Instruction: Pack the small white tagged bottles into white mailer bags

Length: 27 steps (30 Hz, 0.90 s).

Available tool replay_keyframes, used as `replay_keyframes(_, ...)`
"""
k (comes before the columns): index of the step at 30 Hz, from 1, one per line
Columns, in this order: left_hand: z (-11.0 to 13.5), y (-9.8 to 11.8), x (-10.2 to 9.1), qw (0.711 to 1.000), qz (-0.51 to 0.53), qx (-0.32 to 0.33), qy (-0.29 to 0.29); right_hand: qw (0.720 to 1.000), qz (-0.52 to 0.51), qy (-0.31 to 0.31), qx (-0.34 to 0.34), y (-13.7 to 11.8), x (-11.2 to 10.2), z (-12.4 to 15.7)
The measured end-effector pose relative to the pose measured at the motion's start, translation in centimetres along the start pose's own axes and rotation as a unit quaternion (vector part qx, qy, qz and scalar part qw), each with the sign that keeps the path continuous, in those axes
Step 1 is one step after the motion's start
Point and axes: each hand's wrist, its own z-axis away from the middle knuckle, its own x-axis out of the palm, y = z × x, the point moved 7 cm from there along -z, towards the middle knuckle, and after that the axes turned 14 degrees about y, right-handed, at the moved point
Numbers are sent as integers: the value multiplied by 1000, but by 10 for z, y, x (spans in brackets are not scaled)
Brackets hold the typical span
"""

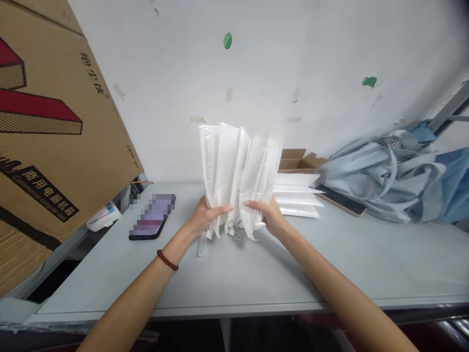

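Both hands grip a bunch of long white packets in thin glossy plastic [240,166], held upright above the table. The packets fan out at the top, and their lower ends look crumpled and torn. My left hand [203,215] is closed on the left edge of the bunch, thumb across the front. On the right edge, my right hand [271,215] is closed the same way, its fingers mostly hidden behind. A thin pale strip [201,245] shows below my left hand. Just beyond my right hand lies a stack of similar white packets [298,198].
A phone [154,217] lies left on the grey table [234,281]. An open cardboard box [298,160] stands behind the stack. Further right are a dark flat device [340,199] and a heap of light-blue cloth [388,171]. A large carton [73,146] leans in from the left.
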Motion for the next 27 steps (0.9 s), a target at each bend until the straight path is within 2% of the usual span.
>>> replay_keyframes(3, 1, -4, 7, 999, -7, -14, -40, 999, -19, -24, 27, 3, 2, 1)
replay_keyframes(7, 3, -10, 14, 997, 6, -28, -75, 993, -34, -98, 50, 5, 13, 7)
replay_keyframes(11, 0, -12, 6, 997, 31, -49, -51, 988, -41, -138, 54, 2, 19, 12)
replay_keyframes(13, -4, -8, -5, 999, 24, -42, -13, 990, -34, -130, 48, -1, 18, 12)
replay_keyframes(16, -9, 6, -23, 999, -9, 8, 46, 995, -22, -87, 42, -5, 10, 7)
replay_keyframes(20, -13, 16, -32, 995, -56, 42, 72, 999, -7, -25, 32, -4, 0, 1)
replay_keyframes(23, -14, 18, -35, 995, -19, 37, 93, 1000, 12, 6, 28, -1, -5, -3)
replay_keyframes(27, -14, 25, -37, 993, 53, 41, 99, 998, 56, 15, 2, -2, -6, -3)
